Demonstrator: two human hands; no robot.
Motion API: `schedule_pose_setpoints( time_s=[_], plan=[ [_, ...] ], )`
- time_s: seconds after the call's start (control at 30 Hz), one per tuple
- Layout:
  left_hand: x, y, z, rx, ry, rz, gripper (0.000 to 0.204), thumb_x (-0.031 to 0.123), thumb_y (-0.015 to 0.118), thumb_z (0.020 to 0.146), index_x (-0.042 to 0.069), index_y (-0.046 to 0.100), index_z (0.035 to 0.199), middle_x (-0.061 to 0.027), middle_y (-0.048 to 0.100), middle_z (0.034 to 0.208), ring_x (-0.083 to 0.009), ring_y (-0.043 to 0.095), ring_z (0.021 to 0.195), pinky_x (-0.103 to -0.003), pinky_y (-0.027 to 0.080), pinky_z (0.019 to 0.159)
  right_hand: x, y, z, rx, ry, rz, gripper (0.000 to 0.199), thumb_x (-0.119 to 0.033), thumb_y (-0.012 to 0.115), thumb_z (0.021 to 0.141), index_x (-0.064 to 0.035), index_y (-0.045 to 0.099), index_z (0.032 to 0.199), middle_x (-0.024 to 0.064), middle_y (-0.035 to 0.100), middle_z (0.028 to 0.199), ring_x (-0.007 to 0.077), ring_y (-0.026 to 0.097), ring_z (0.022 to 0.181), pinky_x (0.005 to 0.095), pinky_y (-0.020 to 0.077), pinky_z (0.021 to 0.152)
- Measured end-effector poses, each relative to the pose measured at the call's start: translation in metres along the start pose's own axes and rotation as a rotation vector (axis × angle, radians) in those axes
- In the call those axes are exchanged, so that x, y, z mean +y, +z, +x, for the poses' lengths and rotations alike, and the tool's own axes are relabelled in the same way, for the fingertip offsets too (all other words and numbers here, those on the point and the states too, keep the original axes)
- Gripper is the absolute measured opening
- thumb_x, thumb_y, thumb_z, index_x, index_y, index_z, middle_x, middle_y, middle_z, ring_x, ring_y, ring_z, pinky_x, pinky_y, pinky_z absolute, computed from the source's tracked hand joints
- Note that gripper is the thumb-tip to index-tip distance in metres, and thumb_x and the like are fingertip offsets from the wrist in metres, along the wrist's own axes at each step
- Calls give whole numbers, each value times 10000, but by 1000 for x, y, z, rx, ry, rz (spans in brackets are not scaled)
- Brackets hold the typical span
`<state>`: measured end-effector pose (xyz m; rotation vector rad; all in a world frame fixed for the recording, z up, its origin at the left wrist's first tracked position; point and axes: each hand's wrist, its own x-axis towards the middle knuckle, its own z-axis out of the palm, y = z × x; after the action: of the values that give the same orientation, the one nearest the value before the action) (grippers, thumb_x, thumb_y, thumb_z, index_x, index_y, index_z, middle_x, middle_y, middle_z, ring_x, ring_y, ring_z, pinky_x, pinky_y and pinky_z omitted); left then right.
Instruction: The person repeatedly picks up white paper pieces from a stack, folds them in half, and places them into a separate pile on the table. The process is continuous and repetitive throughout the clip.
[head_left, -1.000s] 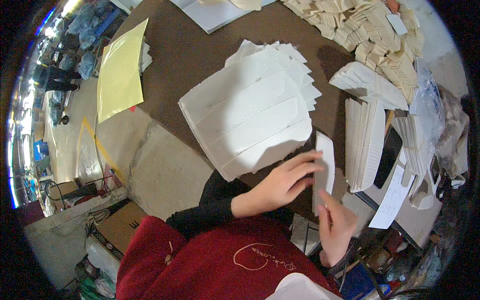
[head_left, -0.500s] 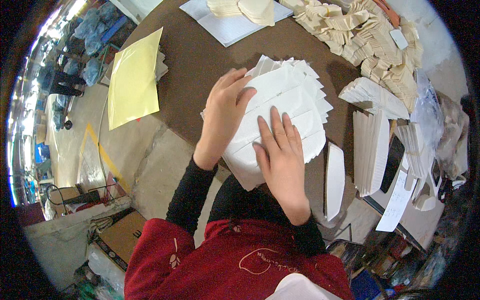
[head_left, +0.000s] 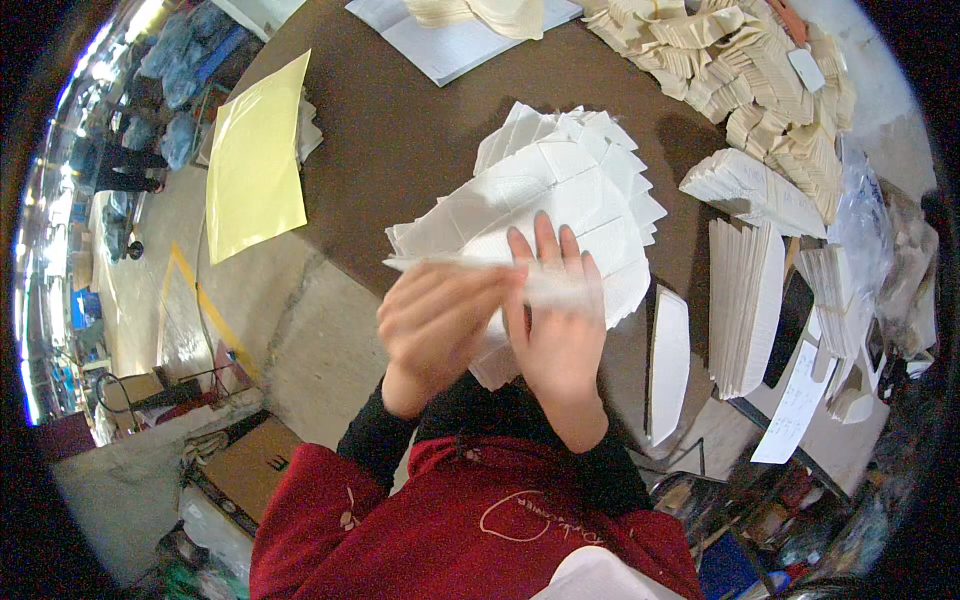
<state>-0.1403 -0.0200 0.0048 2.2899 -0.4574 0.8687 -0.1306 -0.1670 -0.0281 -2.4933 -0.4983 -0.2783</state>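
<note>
A fanned stack of flat white card blanks lies on the brown round table in front of me. My left hand lifts one white blank off the near side of the stack, gripping it at its edge; the blank is seen edge-on and blurred. My right hand rests flat on the stack's near part, fingers spread, touching the lifted blank's right end.
A folded white piece lies at the table's right edge. Upright stacks of folded white pieces stand to the right, tan card bundles at the back right. A yellow sheet lies at the left, a white sheet at the back.
A second ago both hands held a folded piece at the right; it now lies on the table. Both hands then pressed on the stack, and my left hand has lifted a blank.
</note>
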Motion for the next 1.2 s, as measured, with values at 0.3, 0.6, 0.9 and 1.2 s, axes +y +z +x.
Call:
schedule_pose_setpoints(
  time_s=[0.3, 0.6, 0.9, 1.2],
  plan=[
    [-9, -91, -12, 598, -231, -994, 171, 148, 556, 963, 45, 678, 1023, -105, 688, 953, -218, 643, 857, -373, 523, 750, 7, -1, -1, 28, -3, 139, 435, -210, 653, 942, -152, 619, 1372, 113, 507, 1506, 351, 484, 1372, 507, 334, 1144],
    [-1, -50, 20, -176, -674, -448, 165, -81, 684, 821, -19, 746, 961, -90, 626, 1251, -145, 591, 1084, -287, 549, 835, 17, -6, -12, 287, 70, 670, 259, 5, 628, 898, 3, 692, 1149, 175, 688, 1151, 336, 642, 1083, 402, 482, 972],
    [-19, 13, 39, -295, -751, -396, 199, 31, 737, 856, 9, 769, 1052, -64, 664, 1149, -133, 645, 988, -248, 508, 844, 24, -22, 8, 369, 345, 665, 250, -37, 631, 934, 16, 663, 1176, 151, 687, 1007, 230, 657, 851, 315, 522, 779],
    [7, -15, 37, -398, -775, -225, 301, 55, 723, 870, 25, 726, 1169, -81, 633, 1218, -186, 624, 1084, -299, 484, 939, 35, -34, 38, 255, 571, 880, 199, -89, 743, 900, 11, 738, 1071, 22, 685, 779, 81, 586, 701, 228, 470, 652]
  ],
)
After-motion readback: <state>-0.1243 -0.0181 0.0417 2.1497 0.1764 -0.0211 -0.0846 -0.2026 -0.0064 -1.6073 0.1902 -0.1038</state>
